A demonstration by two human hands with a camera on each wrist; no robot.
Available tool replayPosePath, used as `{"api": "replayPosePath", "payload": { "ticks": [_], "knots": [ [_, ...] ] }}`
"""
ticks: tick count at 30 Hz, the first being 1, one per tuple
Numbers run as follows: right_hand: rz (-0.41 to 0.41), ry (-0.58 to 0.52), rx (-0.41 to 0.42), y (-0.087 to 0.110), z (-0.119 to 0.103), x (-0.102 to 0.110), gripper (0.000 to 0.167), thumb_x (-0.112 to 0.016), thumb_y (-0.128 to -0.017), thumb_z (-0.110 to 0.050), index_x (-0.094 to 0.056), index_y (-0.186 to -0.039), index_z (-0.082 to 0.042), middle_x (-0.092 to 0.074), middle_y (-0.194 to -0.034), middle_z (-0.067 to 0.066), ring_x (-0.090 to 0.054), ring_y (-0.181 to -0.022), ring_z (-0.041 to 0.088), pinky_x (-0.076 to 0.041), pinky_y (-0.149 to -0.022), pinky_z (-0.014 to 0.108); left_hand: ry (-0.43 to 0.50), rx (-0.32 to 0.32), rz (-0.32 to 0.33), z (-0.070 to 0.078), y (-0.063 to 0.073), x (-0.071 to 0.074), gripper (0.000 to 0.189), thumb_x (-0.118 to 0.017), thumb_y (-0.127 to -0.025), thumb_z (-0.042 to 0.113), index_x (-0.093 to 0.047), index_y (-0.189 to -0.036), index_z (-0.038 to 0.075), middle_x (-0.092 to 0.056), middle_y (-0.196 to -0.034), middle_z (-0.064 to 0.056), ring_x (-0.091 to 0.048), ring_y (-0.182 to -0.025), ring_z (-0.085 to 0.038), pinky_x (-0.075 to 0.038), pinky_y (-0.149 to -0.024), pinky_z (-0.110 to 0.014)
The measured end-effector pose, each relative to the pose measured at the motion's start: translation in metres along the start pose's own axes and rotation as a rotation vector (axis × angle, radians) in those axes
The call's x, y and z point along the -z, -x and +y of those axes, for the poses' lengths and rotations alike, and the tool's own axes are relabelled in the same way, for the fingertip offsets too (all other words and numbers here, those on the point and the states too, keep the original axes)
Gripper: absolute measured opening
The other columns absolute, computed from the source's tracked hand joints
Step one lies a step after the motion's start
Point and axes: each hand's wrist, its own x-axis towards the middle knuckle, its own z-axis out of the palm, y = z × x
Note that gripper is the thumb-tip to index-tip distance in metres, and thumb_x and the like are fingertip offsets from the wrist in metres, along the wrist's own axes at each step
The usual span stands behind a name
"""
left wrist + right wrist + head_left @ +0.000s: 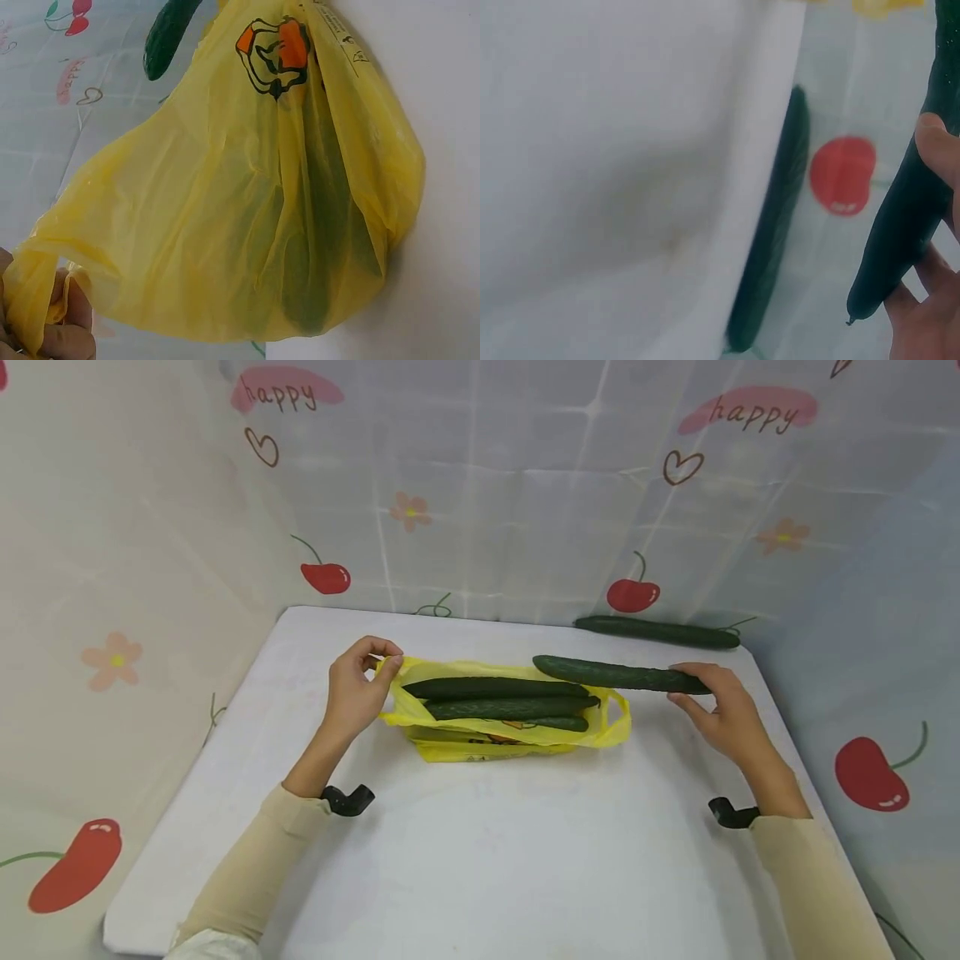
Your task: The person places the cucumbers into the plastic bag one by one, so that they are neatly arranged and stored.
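A yellow plastic bag [487,750] lies on the white table with its mouth spread, and several dark green cucumbers [517,708] lie side by side inside it. My left hand [357,689] pinches the bag's left handle; in the left wrist view the fingers [71,341] are curled round the bunched yellow plastic. On the other side, my right hand [720,706] grips one cucumber [600,674] near its right end, thumb below and fingers above. That cucumber's far end overlaps the bag's back right rim. The right wrist view shows the held cucumber [904,232] between thumb and fingers.
Another cucumber [660,632] lies along the table's back right edge. Behind the table [480,860] hangs a printed curtain [510,485] with cherries and hearts, continuing along both sides. A black band piece [348,800] sits on the left wrist, another [733,814] on the right.
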Motion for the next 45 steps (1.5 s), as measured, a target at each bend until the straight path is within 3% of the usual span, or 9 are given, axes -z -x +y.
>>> {"api": "replayPosePath", "payload": {
  "ticks": [7, 14, 20, 27, 32, 38, 45],
  "knots": [
    [-0.012, 0.022, 0.212, -0.012, -0.038, -0.010, 0.057, -0.090, -0.081, 0.002, -0.071, -0.134, -0.008, -0.075, -0.129, 0.017, -0.061, -0.120, 0.038, -0.040, -0.101, 0.054, -0.007, -0.014, -0.012, 0.003, -0.002, 0.001, 0.007, -0.071, -0.104, 0.014, -0.073, -0.107, 0.008, -0.074, -0.106, -0.011, -0.061, -0.087, -0.020, -0.043, -0.078, -0.025],
    [-0.046, 0.064, 0.276, -0.021, -0.069, -0.024, 0.054, -0.092, -0.083, -0.008, -0.072, -0.133, -0.015, -0.077, -0.129, 0.009, -0.063, -0.117, 0.033, -0.039, -0.090, 0.049, -0.003, -0.030, -0.007, 0.006, -0.006, 0.001, 0.007, -0.071, -0.104, 0.013, -0.073, -0.107, 0.007, -0.075, -0.103, -0.011, -0.063, -0.085, -0.017, -0.044, -0.079, -0.025],
    [-0.076, 0.094, 0.325, -0.032, -0.092, -0.041, 0.054, -0.092, -0.085, -0.019, -0.072, -0.135, -0.016, -0.077, -0.129, 0.010, -0.064, -0.116, 0.034, -0.044, -0.095, 0.054, -0.001, -0.034, 0.017, 0.004, -0.010, 0.000, 0.008, -0.071, -0.104, 0.014, -0.073, -0.106, 0.007, -0.075, -0.099, -0.009, -0.065, -0.081, -0.015, -0.045, -0.075, -0.030],
    [-0.060, 0.087, 0.412, -0.039, -0.115, -0.067, 0.049, -0.091, -0.086, -0.026, -0.075, -0.131, -0.016, -0.079, -0.126, 0.008, -0.067, -0.108, 0.031, -0.052, -0.093, 0.053, 0.050, -0.041, 0.035, 0.005, -0.011, -0.002, 0.006, -0.073, -0.103, 0.013, -0.073, -0.105, 0.007, -0.075, -0.099, -0.009, -0.069, -0.079, -0.008, -0.043, -0.069, -0.024],
    [-0.058, 0.099, 0.400, -0.038, -0.126, -0.079, 0.047, -0.089, -0.088, -0.032, -0.075, -0.131, -0.018, -0.079, -0.126, 0.005, -0.068, -0.105, 0.027, -0.061, -0.083, 0.047, 0.071, -0.045, 0.034, 0.006, -0.011, -0.003, 0.008, -0.072, -0.104, 0.014, -0.074, -0.105, 0.006, -0.075, -0.100, -0.011, -0.073, -0.081, -0.016, -0.046, -0.069, -0.023],
    [-0.067, 0.103, 0.367, -0.036, -0.138, -0.092, 0.048, -0.087, -0.091, -0.036, -0.074, -0.134, -0.018, -0.078, -0.125, 0.004, -0.070, -0.108, 0.026, -0.063, -0.074, 0.045, 0.080, -0.029, 0.025, 0.007, -0.010, -0.003, 0.007, -0.072, -0.103, 0.012, -0.073, -0.106, 0.005, -0.075, -0.100, -0.012, -0.076, -0.082, -0.026, -0.048, -0.074, -0.025],
    [-0.118, 0.082, 0.335, -0.041, -0.154, -0.100, 0.047, -0.080, -0.097, -0.040, -0.072, -0.136, -0.016, -0.076, -0.119, 0.006, -0.075, -0.097, 0.024, -0.061, -0.071, 0.041, 0.061, -0.032, 0.044, 0.006, -0.010, -0.002, 0.007, -0.073, -0.103, 0.013, -0.074, -0.105, 0.006, -0.075, -0.099, -0.011, -0.075, -0.081, -0.018, -0.048, -0.070, -0.024]
  ]
}}
